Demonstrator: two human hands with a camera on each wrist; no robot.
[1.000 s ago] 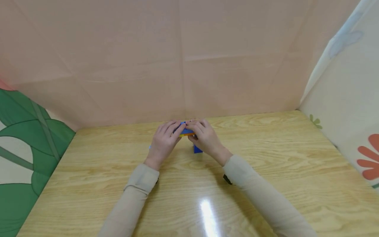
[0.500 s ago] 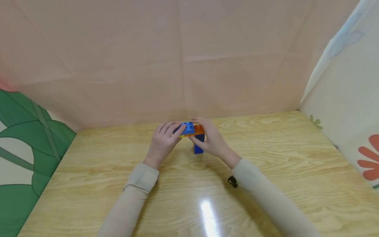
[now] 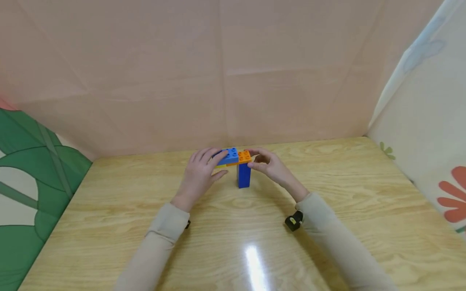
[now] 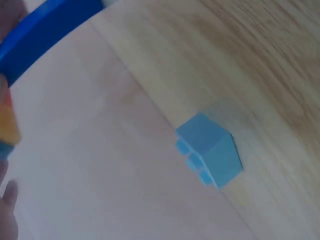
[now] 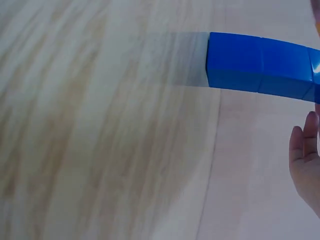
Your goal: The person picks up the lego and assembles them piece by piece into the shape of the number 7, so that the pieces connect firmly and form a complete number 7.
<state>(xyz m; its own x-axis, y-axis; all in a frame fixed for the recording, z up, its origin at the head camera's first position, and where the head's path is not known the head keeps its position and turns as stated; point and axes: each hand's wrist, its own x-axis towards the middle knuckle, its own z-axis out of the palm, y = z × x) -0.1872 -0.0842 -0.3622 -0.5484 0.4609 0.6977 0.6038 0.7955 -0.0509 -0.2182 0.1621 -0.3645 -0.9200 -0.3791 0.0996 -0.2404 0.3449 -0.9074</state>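
Note:
A tower of dark blue building bricks [image 3: 244, 175] stands upright on the table. An orange brick [image 3: 244, 156] tops it and reaches leftward, with a lighter blue brick [image 3: 231, 154] on it and a bit of yellow brick [image 3: 221, 166] below. My left hand [image 3: 198, 173] rests its fingers over the lighter blue brick, its thumb spread away from the bricks. At the orange brick's right end, the thumb and forefinger of my right hand [image 3: 271, 166] pinch its near and far corners. In the left wrist view, red, yellow and teal bricks [image 4: 7, 122] show only partly.
A light blue brick [image 4: 207, 145] with studs on one side stands on the wooden table [image 3: 120, 226], hidden behind my left hand in the head view. Beyond the table's back edge hangs a plain pinkish sheet [image 3: 225, 81]. Printed panels flank both sides.
My right hand has shifted right from atop the bricks to the orange brick's end, uncovering the tower. My left thumb has lifted off the lighter blue brick and spread downward.

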